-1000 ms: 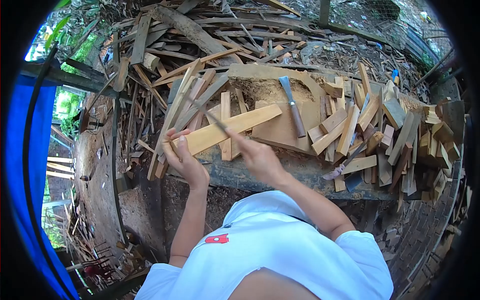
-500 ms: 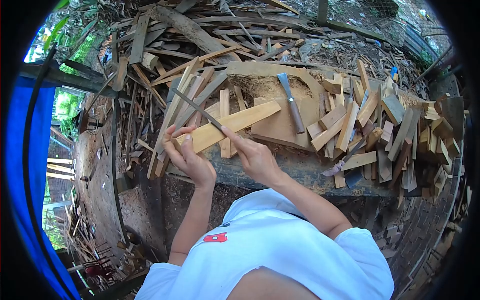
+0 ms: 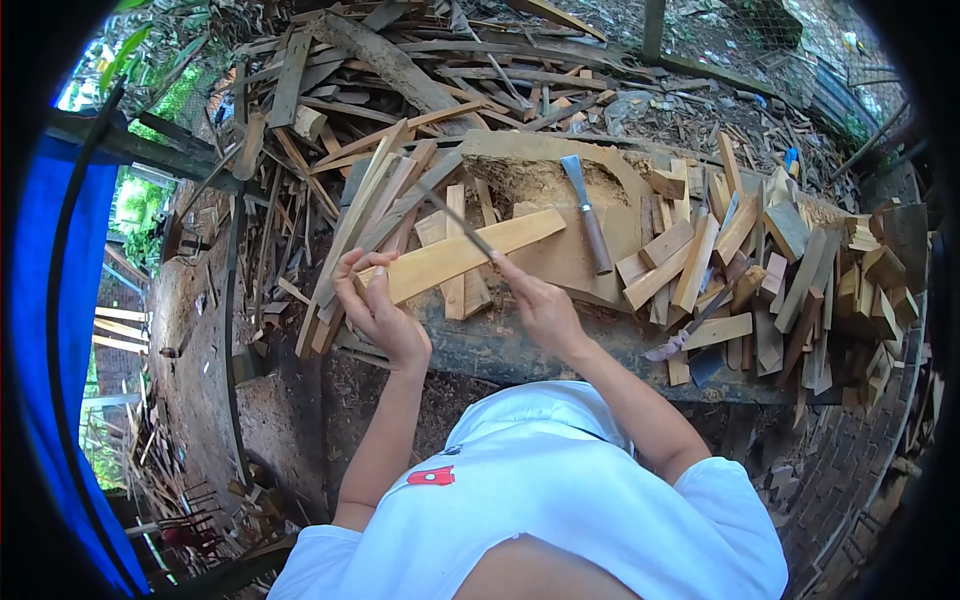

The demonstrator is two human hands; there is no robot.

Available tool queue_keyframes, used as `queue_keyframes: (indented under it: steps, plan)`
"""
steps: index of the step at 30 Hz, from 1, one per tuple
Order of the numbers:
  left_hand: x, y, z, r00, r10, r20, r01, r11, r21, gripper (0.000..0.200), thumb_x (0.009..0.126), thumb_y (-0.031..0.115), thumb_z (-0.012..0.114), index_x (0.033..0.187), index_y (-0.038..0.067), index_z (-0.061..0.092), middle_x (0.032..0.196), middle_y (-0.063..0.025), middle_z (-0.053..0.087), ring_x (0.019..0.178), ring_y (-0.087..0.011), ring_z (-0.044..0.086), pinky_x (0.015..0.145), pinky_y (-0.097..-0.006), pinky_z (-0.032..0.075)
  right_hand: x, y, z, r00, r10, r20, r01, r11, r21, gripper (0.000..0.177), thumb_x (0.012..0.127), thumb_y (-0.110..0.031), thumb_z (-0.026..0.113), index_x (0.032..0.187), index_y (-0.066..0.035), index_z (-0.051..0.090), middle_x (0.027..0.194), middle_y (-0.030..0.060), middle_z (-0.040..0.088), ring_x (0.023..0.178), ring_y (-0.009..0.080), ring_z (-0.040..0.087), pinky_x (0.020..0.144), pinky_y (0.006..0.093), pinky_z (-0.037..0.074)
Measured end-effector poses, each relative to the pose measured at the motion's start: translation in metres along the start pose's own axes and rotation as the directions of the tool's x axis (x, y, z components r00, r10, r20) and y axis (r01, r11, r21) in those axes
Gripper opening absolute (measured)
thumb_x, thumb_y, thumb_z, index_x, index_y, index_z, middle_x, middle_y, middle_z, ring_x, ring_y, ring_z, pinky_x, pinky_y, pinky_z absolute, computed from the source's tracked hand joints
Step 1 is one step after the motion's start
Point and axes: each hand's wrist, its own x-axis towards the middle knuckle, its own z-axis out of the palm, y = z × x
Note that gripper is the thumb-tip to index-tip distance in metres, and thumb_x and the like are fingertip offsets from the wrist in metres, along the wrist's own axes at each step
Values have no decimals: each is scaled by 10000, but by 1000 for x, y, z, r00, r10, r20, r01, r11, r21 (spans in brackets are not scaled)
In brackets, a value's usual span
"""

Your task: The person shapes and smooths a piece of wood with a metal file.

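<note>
While the left hand (image 3: 390, 322) holds the near-left end of a pale board (image 3: 430, 270), the right hand (image 3: 545, 312) holds a long, thin, dark tool (image 3: 462, 226) slanted across the board's upper face. The left grip is clamped on the board, with the thumb on the face near the end and the fingers curled at the far edge; how much the fingers wrap underneath cannot be told. The right grip is closed around the near end of the tool, the forefinger reaching along it close to the board's near edge, and the handle is hidden in the hand. The tool is slightly blurred, and its far tip points up and left, past the board's far edge. The board lies slanted above the wooden surface (image 3: 600, 345), its free end rising to the right over a large hollowed block (image 3: 500, 146). Below the board, a short upright-looking stick (image 3: 454, 297) crosses another pale piece (image 3: 476, 292). On the block, just right of the board's free end, lies a chisel (image 3: 594, 238) with its metal blade pointing away from the person. Farther right, many cut wood pieces (image 3: 698, 262) are heaped together, and long strips (image 3: 362, 215) lean left of the block.
</note>
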Motion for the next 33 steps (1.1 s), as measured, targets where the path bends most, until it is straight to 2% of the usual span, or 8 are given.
queue_keyframes:
  steps: [8,12,14,20,22,28,30,33]
  plan:
    - [-4,5,1,999,-15,34,15,1000,15,267,939,41,414,1206,52,433,975,-67,556,1041,-218,572,986,-412,457,3,-28,4,994,-45,102,48,999,-21,626,897,11,496,1467,-232,412,921,187,659,769,321,658,734,418,527]
    - [-3,5,-1,1000,-7,26,6,1000,19,247,941,42,412,1186,48,442,993,-70,548,1047,-220,571,988,-412,456,-1,20,3,999,-24,-28,25,999,28,541,945,-102,488,1458,-260,417,846,196,650,760,388,649,696,465,532]
    - [-4,1,-6,999,-30,27,30,1000,-5,242,940,40,411,1180,47,446,997,-71,544,1046,-219,571,988,-411,455,-5,38,-4,995,53,-82,-63,991,-119,518,948,-110,496,1443,-251,440,877,198,663,777,389,653,703,468,533]
    - [-10,6,4,996,37,83,-43,996,77,236,940,30,409,1170,45,459,995,-73,540,1048,-218,573,984,-404,456,4,-30,-6,987,90,133,-94,995,27,599,902,-8,513,1452,-232,437,1134,227,649,957,363,668,804,412,530]
    - [-10,8,6,997,26,72,-31,997,69,224,941,32,415,1158,44,468,995,-73,541,1041,-220,577,981,-404,456,3,-8,5,997,-62,-37,63,997,38,617,912,-61,513,1464,-311,394,995,203,668,856,383,659,732,467,542]
    - [-8,0,-6,998,18,53,-20,999,41,218,940,33,424,1152,40,474,992,-72,540,1036,-222,582,979,-406,457,2,23,-17,935,353,45,-346,931,-113,537,950,-42,469,1456,-218,431,1130,241,646,1028,363,655,830,427,518]
    - [-10,5,-1,997,29,72,-34,997,66,213,942,35,425,1148,40,477,991,-72,541,1037,-223,582,979,-407,457,2,10,-3,993,120,5,-120,993,16,555,941,-30,476,1462,-212,421,1136,251,637,1019,362,658,824,429,514]
    - [-14,8,7,995,44,87,-52,994,93,199,944,41,427,1136,42,482,990,-74,542,1039,-225,583,978,-406,456,-1,-17,1,998,52,27,-53,998,41,569,937,-47,489,1462,-251,410,1085,229,656,959,378,659,799,440,534]
